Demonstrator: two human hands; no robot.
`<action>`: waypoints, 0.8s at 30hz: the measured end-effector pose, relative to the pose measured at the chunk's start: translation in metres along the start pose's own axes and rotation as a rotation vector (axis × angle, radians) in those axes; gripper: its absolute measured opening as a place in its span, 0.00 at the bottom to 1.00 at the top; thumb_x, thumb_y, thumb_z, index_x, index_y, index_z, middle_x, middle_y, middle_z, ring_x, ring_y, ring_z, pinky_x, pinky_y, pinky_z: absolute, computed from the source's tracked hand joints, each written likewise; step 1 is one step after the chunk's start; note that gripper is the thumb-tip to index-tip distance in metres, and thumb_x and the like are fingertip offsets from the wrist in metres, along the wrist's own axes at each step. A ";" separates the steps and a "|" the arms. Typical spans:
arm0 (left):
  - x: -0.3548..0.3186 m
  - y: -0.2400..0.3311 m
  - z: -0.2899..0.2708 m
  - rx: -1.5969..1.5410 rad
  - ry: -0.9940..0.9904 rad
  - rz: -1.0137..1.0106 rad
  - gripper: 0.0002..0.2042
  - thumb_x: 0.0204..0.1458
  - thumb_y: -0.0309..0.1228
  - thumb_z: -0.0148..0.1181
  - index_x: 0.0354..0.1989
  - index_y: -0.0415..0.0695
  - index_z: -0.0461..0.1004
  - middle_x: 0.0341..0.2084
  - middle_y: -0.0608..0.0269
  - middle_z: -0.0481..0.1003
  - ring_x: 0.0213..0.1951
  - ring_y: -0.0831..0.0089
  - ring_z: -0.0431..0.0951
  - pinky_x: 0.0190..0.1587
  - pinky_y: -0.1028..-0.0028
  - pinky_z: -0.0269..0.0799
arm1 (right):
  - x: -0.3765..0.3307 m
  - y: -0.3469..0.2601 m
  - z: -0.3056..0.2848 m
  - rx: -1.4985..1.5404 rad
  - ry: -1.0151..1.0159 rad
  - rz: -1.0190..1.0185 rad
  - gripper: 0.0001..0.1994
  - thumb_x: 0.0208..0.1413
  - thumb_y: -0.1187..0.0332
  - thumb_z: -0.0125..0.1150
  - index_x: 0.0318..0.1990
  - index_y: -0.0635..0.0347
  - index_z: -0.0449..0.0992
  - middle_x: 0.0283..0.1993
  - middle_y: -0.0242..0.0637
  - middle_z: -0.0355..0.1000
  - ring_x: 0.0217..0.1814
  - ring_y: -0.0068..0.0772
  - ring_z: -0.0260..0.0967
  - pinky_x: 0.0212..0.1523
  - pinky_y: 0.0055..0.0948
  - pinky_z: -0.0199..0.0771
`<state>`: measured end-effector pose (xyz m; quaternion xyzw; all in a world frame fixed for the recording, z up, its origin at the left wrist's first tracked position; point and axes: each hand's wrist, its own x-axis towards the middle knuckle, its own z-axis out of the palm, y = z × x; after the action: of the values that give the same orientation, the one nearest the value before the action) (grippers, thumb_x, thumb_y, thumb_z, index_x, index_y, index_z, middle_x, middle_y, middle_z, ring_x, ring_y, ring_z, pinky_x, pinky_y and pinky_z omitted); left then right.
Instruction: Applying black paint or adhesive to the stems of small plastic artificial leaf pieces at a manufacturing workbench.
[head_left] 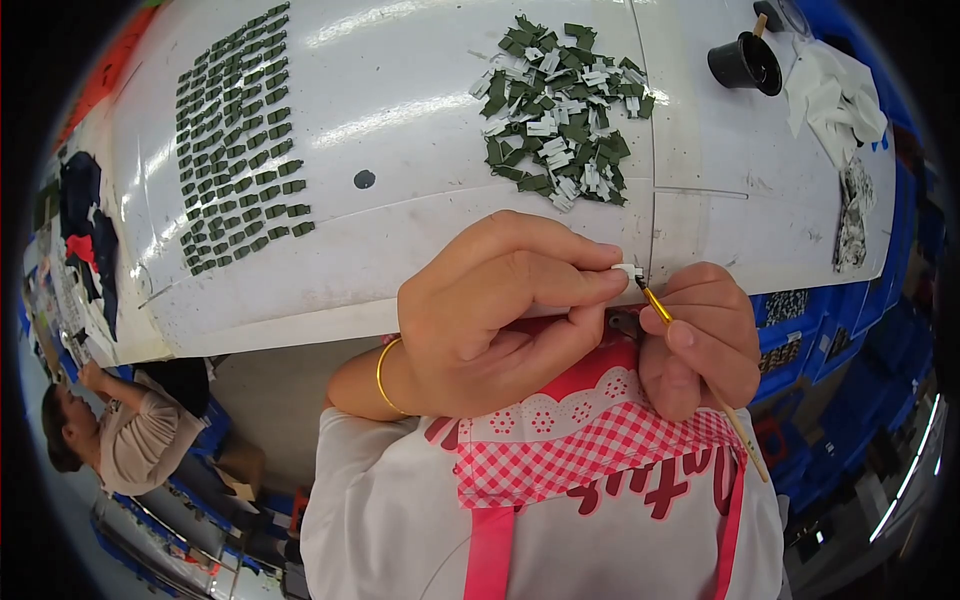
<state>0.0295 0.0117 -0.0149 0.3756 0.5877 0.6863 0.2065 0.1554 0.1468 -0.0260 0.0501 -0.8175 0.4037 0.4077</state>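
Note:
My left hand [500, 315] pinches a small white plastic piece [628, 270] between thumb and forefinger, just past the near edge of the table. In my right hand [708, 345] is a thin paintbrush [657, 305] with a gold ferrule and a pale wooden handle. Its dark tip meets the side of the white piece. Most of that piece is hidden by my left fingertips. Beyond my hands lies a heap of small dark green and white pieces [560, 125]. Rows of similar green pieces [240, 150] are laid out at the left.
A black cup [735, 68] with a wooden stick stands at the far right, beside crumpled white cloth [835, 95] and a stained rag [853, 215]. Blue crates [820, 325] sit below the table's right end. Another person [140, 430] works at the far left.

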 end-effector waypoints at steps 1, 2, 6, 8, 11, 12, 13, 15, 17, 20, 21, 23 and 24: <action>0.000 0.000 0.000 0.002 -0.001 0.001 0.10 0.37 0.12 0.62 0.30 0.37 0.79 0.37 0.56 0.77 0.17 0.86 0.61 0.20 0.86 0.59 | 0.000 0.000 0.000 0.000 0.001 0.003 0.09 0.53 0.71 0.49 0.39 0.64 0.71 0.27 0.47 0.74 0.23 0.31 0.63 0.24 0.31 0.66; 0.000 0.000 0.000 0.004 -0.003 0.001 0.10 0.37 0.12 0.62 0.30 0.37 0.79 0.37 0.56 0.77 0.17 0.86 0.61 0.20 0.86 0.59 | 0.000 0.000 0.000 0.000 0.001 0.007 0.09 0.53 0.71 0.48 0.39 0.64 0.71 0.27 0.47 0.74 0.23 0.31 0.63 0.24 0.31 0.66; 0.000 0.000 0.000 0.003 0.008 0.000 0.10 0.37 0.11 0.62 0.30 0.37 0.79 0.37 0.56 0.77 0.17 0.85 0.62 0.20 0.87 0.59 | 0.000 -0.001 -0.001 0.003 -0.002 0.016 0.09 0.53 0.71 0.48 0.39 0.64 0.71 0.27 0.47 0.74 0.23 0.31 0.63 0.25 0.31 0.66; 0.000 -0.001 0.000 0.002 0.011 -0.001 0.10 0.37 0.11 0.62 0.30 0.37 0.79 0.37 0.56 0.77 0.18 0.85 0.62 0.20 0.87 0.59 | 0.000 -0.001 -0.002 0.004 -0.002 0.019 0.09 0.53 0.71 0.48 0.39 0.64 0.71 0.27 0.47 0.74 0.23 0.31 0.63 0.25 0.31 0.66; 0.002 -0.007 -0.001 0.016 0.000 0.083 0.11 0.37 0.11 0.62 0.30 0.37 0.79 0.37 0.56 0.77 0.19 0.83 0.64 0.21 0.87 0.59 | -0.001 -0.001 -0.003 0.011 0.005 0.018 0.10 0.54 0.70 0.48 0.40 0.64 0.71 0.27 0.46 0.74 0.23 0.31 0.63 0.25 0.31 0.66; 0.003 -0.008 -0.001 0.021 -0.004 0.111 0.11 0.37 0.11 0.62 0.30 0.37 0.79 0.37 0.56 0.77 0.19 0.83 0.65 0.21 0.87 0.60 | -0.001 -0.001 -0.003 0.013 0.007 0.018 0.10 0.54 0.70 0.47 0.40 0.64 0.71 0.27 0.46 0.74 0.23 0.31 0.63 0.25 0.31 0.66; 0.003 -0.008 -0.001 0.021 -0.004 0.111 0.11 0.37 0.11 0.62 0.30 0.37 0.79 0.37 0.56 0.77 0.19 0.83 0.65 0.21 0.87 0.60 | -0.001 0.000 -0.003 0.013 0.007 0.018 0.10 0.54 0.70 0.47 0.40 0.64 0.71 0.27 0.46 0.74 0.23 0.31 0.63 0.25 0.31 0.66; 0.002 -0.006 0.000 -0.010 0.003 0.073 0.11 0.37 0.11 0.62 0.31 0.37 0.79 0.36 0.56 0.77 0.21 0.82 0.66 0.21 0.87 0.61 | -0.003 0.000 -0.001 0.027 0.044 0.017 0.11 0.54 0.70 0.47 0.41 0.64 0.71 0.27 0.46 0.74 0.23 0.31 0.63 0.25 0.31 0.66; 0.002 -0.003 0.001 -0.041 0.011 0.034 0.12 0.37 0.11 0.62 0.32 0.36 0.79 0.35 0.57 0.76 0.22 0.81 0.67 0.22 0.87 0.61 | -0.004 0.001 0.000 0.041 0.080 0.017 0.11 0.54 0.70 0.47 0.42 0.64 0.71 0.27 0.46 0.74 0.24 0.31 0.63 0.25 0.31 0.66; 0.004 0.002 0.000 -0.012 0.010 0.019 0.13 0.37 0.11 0.62 0.34 0.36 0.79 0.34 0.57 0.76 0.22 0.81 0.67 0.23 0.86 0.62 | -0.004 0.001 -0.002 0.057 0.085 0.029 0.11 0.55 0.70 0.46 0.42 0.64 0.71 0.28 0.46 0.74 0.24 0.31 0.63 0.25 0.31 0.66; 0.004 0.003 -0.001 0.003 0.009 0.012 0.13 0.37 0.11 0.62 0.34 0.36 0.79 0.34 0.57 0.76 0.22 0.81 0.67 0.23 0.86 0.62 | -0.004 0.001 -0.002 0.065 0.087 0.035 0.11 0.55 0.70 0.46 0.42 0.64 0.71 0.28 0.46 0.75 0.24 0.31 0.63 0.25 0.31 0.66; 0.005 0.004 -0.002 0.017 0.010 0.002 0.13 0.38 0.12 0.62 0.35 0.36 0.79 0.34 0.57 0.75 0.22 0.80 0.67 0.23 0.86 0.63 | -0.005 0.001 -0.002 0.074 0.088 0.043 0.11 0.55 0.70 0.46 0.42 0.64 0.71 0.28 0.46 0.75 0.24 0.31 0.63 0.25 0.31 0.66; 0.005 0.003 -0.002 0.021 0.002 0.013 0.14 0.38 0.12 0.62 0.35 0.36 0.79 0.34 0.57 0.75 0.22 0.81 0.67 0.23 0.86 0.62 | -0.004 0.001 -0.003 0.080 0.085 0.042 0.11 0.55 0.70 0.46 0.42 0.64 0.71 0.28 0.46 0.75 0.24 0.31 0.63 0.25 0.31 0.66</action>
<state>0.0251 0.0135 -0.0109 0.3809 0.5924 0.6818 0.1976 0.1593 0.1484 -0.0292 0.0319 -0.7834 0.4465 0.4312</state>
